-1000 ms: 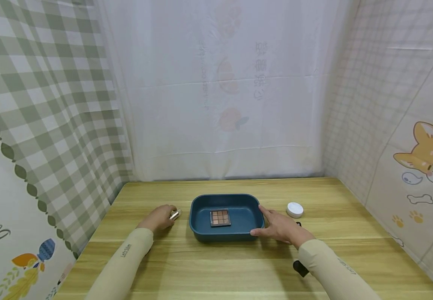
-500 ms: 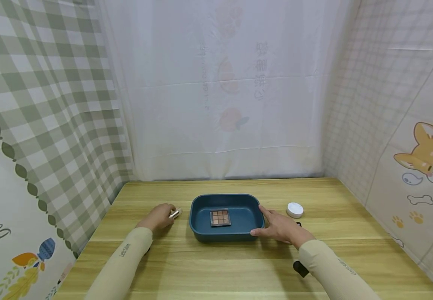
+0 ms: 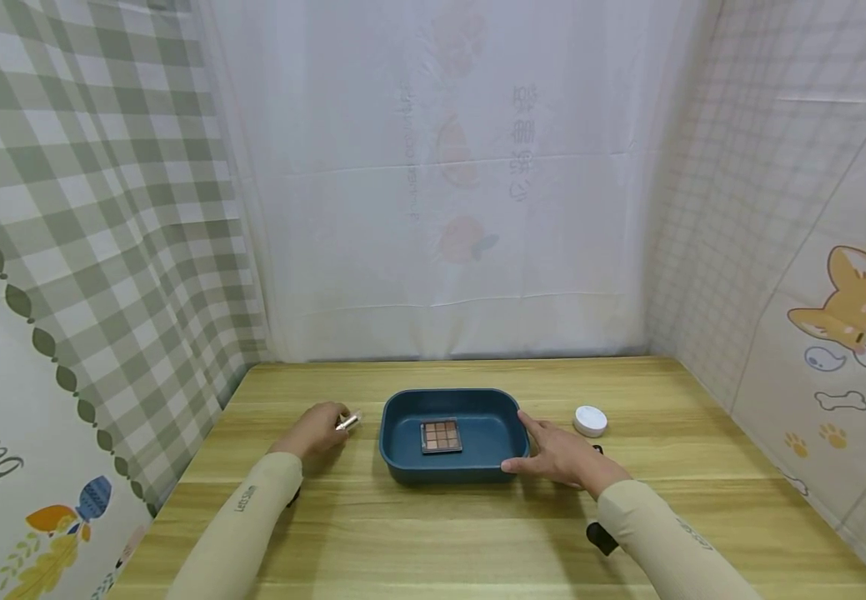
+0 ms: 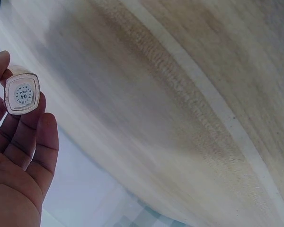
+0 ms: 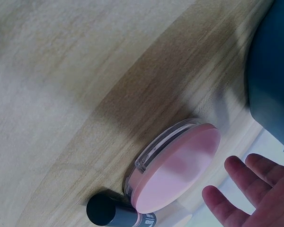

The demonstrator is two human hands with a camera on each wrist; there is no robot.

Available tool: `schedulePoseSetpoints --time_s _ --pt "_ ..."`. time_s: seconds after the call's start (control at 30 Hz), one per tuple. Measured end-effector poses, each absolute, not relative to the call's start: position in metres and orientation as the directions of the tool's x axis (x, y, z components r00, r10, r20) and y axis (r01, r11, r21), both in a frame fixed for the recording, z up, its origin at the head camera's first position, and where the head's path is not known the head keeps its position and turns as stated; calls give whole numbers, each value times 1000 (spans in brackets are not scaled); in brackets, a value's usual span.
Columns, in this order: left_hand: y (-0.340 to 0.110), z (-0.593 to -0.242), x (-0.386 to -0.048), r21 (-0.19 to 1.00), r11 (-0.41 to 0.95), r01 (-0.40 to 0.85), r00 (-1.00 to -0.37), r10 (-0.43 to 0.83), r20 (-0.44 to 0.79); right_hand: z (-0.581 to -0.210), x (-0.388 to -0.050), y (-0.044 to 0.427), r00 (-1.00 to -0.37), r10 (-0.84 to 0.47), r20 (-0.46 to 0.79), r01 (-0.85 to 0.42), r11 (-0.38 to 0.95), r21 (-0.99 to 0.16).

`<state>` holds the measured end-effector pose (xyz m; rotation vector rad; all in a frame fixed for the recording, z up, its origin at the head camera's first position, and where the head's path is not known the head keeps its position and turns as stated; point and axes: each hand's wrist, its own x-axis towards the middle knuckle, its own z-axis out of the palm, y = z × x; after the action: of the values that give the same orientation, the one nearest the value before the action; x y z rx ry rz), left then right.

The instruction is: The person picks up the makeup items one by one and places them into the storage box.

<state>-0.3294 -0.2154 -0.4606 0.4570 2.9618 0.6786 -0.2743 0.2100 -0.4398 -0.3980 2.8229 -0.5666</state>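
Observation:
My left hand (image 3: 317,430) pinches a small cosmetic tube (image 4: 22,93) between thumb and fingers. Its squarish base faces the left wrist camera and carries a round label reading 04; in the head view its shiny end points toward the tray. A dark blue rectangular tray (image 3: 402,475) stands mid-table, with an eyeshadow palette (image 3: 442,436) lying inside. Fairly straight fingers of my right hand (image 3: 553,452) rest on the tray's right rim, thumb at the front corner. Beneath that hand lies a round pink compact (image 5: 180,170), next to a black-capped tube (image 5: 106,210).
A round white container (image 3: 590,420) sits right of the tray, beyond my right hand. Beside my right forearm is a black cylindrical end (image 3: 601,537), partly hidden by the sleeve. Curtains (image 3: 433,208) close off the wooden table's (image 3: 433,542) back and sides.
My left hand has risen slightly in the head view and moved a little left, carrying the tube along. The right hand and the tray have stayed in place.

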Motion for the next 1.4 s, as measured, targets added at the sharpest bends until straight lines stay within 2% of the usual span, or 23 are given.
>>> schedulePoseSetpoints --time_s 0.93,1.4 --pt "-210 -438 -336 403 854 329 -940 335 57 -439 -274 210 -934 -314 -172 -221 883 -415" --pt "-197 -426 -335 452 836 310 -947 313 69 -440 -274 212 -932 -324 -161 -235 880 -413"
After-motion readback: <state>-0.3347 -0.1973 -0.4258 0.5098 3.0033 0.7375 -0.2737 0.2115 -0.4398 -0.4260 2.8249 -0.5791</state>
